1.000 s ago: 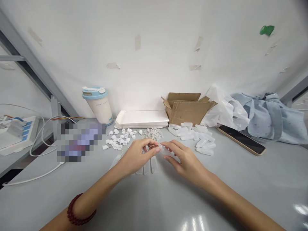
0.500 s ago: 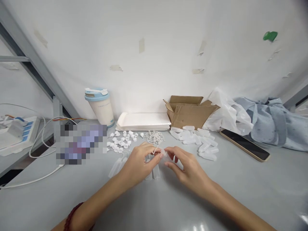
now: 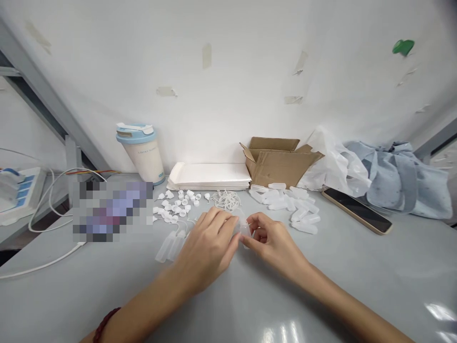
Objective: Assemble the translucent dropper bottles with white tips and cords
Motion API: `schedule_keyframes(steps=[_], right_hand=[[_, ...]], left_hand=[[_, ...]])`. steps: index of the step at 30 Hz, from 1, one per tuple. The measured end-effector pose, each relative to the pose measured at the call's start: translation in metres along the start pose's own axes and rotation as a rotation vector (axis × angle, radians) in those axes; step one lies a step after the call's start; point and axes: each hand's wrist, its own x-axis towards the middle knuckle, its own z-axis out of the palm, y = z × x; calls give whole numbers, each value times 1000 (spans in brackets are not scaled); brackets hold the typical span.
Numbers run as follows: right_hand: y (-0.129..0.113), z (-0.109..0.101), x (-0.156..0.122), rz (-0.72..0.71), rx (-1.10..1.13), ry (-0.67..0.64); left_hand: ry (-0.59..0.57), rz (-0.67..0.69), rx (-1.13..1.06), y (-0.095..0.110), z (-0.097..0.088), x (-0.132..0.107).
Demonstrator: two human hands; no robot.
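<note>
Between the fingertips of my two hands is a small translucent plastic tube (image 3: pixel 244 229), partly covered by the fingers. My right hand (image 3: pixel 274 240) pinches it from the right side. My left hand (image 3: pixel 212 243) curls over its left side, back of the hand up, and its fingertips close on it. Just left of that hand lie several similar tubes with white cords (image 3: pixel 167 246). Small white caps (image 3: pixel 183 202) are scattered beyond it, near a tangle of white cord loops (image 3: pixel 227 200). Loose translucent tubes (image 3: pixel 285 201) form a pile beyond my right hand.
Along the wall stand a blue-lidded cup (image 3: pixel 143 155), a stack of white envelopes (image 3: pixel 210 175) and an open cardboard box (image 3: pixel 274 166). To the right are a plastic bag (image 3: pixel 332 164), a phone (image 3: pixel 357 209) and a blue cloth bag (image 3: pixel 392 181). A cable (image 3: pixel 43 269) runs at left.
My left hand has turned over the tube, palm down, hiding more of it. The right fingers stay at the tube. The whole view has shifted slightly.
</note>
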Motion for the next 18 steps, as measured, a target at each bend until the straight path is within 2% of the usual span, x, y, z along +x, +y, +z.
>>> schedule_keyframes(steps=[4,8,10,14,18], right_hand=[[3,1,2,38,23,-37],[7,5,4,118,165,-130],[9,7,5,136,210,-128],[9,10,3,137,263,-104],[10,11,3,119,324,-119]], left_hand=[[-114,56,16,0,0,-1],[-228,65,15,-3,2,-2],[-264,61,44,-3,3,-1],[-264,43,114,-1,6,-1],[-236,9,91,0,9,-2]])
